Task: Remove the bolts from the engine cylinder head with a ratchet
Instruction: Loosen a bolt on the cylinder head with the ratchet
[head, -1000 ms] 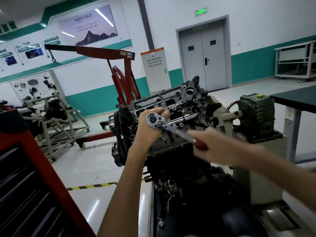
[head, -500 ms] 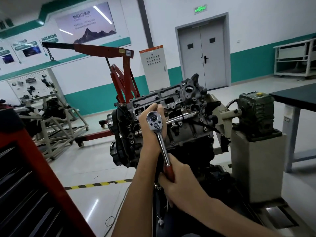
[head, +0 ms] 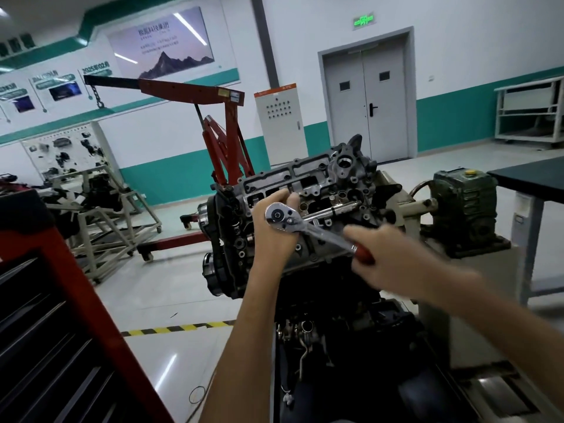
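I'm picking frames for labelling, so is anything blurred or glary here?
Head view: the right hand gripping the ratchet is motion-blurred; the left hand and the tool's head look sharp; ceiling lights glare on the wall poster and floor.

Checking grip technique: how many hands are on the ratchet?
2. The left hand holds the ratchet from behind its head; the right hand, blurred, grips the red handle end.
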A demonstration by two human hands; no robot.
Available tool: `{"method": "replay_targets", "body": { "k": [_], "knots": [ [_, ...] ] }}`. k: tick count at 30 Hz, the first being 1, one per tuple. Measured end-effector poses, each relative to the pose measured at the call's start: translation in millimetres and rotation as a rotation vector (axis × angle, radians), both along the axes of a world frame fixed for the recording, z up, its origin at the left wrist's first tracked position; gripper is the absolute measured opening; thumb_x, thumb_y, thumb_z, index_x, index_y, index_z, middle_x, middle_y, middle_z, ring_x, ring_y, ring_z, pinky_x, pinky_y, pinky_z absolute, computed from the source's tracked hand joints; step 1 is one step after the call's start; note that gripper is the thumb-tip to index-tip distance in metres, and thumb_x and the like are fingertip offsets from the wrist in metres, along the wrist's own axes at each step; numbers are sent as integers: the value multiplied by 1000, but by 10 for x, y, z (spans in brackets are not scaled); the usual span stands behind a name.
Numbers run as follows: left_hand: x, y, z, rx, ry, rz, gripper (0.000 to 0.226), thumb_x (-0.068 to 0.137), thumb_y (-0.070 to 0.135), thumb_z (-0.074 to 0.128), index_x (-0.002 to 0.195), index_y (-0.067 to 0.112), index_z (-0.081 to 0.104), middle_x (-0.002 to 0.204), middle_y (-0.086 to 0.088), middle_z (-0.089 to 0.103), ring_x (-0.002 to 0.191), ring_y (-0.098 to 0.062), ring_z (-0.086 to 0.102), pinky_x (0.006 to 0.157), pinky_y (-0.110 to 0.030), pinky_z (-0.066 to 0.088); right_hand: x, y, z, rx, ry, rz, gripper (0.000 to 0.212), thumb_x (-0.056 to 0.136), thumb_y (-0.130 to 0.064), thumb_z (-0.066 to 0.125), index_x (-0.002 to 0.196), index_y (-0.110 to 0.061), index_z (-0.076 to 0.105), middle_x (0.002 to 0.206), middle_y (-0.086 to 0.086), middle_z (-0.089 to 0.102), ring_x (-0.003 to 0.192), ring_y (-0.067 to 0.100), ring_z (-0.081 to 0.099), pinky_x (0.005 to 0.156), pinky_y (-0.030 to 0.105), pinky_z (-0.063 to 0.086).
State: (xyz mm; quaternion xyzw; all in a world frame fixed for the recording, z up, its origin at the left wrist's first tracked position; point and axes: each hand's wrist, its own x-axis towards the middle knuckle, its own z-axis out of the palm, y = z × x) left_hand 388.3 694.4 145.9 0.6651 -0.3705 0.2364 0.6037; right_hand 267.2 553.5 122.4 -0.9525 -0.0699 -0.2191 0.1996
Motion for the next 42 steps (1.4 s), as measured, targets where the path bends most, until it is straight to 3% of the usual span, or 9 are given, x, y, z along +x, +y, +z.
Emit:
{"method": "replay_targets", "body": {
  "k": [4,6,12,17,19,27,33,37,42],
  "knots": [
    [-76,-73,36,-91,17,56,33,94,0,53,61,-1,51,51,7,37,43,-1,35,46,-13,28,-77,822,-518,636,-29,182,32,82,-9,57,69,-35,44,50,-6,44,35,5,42,38,17,35],
    [-105,-72,35,-67,-3,23,34,95,2,53,62,-6,50,52,5,36,45,-1,32,47,-15,27,-47,1009,-594,733,-34,209,33,84,-8,55,70,-35,42,50,-4,44,33,6,42,37,18,37],
    [-25,136,116,168,15,-87,30,92,3,60,64,13,54,58,-1,48,49,0,46,53,-8,36,-60,129,-48,186,102,190,32,81,-3,57,75,-32,46,63,-2,54,43,4,50,42,14,39],
    [-12,42,109,283,-67,-96,39,91,3,60,55,-3,47,52,2,41,54,-9,37,54,-27,29,71,-432,532,-410,-80,-62,9,83,-12,55,89,-18,51,54,-8,50,45,-1,49,41,15,38],
    [-29,-12,54,157,-63,-48,45,94,0,55,53,9,39,49,7,33,47,-3,30,51,-22,26,37,-345,331,-295,-33,-54,11,84,-8,53,86,-17,48,58,-7,51,45,1,51,40,16,42],
    [-108,-156,42,-7,-43,53,37,94,-1,52,60,-13,46,57,-7,35,48,-3,30,48,-14,25,-92,927,-645,769,-30,188,22,83,-6,56,74,-15,39,50,3,41,35,12,39,37,24,36],
    [-44,51,46,104,-42,-59,46,93,-1,56,55,20,41,51,15,37,45,1,39,48,-10,30,-48,60,-87,120,69,148,17,82,-9,55,84,-24,49,66,1,53,49,13,53,46,18,41],
    [-20,83,115,203,13,-83,40,90,0,61,59,21,47,53,16,45,48,1,41,53,-9,34,95,-387,541,-388,-44,59,9,83,-9,54,87,-18,53,54,-8,51,42,-1,50,39,16,43],
    [-30,-10,98,146,-30,-40,52,89,-8,53,50,18,29,44,11,28,46,-4,24,51,-25,22,42,-235,201,-181,4,13,18,84,-6,54,83,-23,47,60,-6,54,45,1,54,43,14,46]
  ]
}}
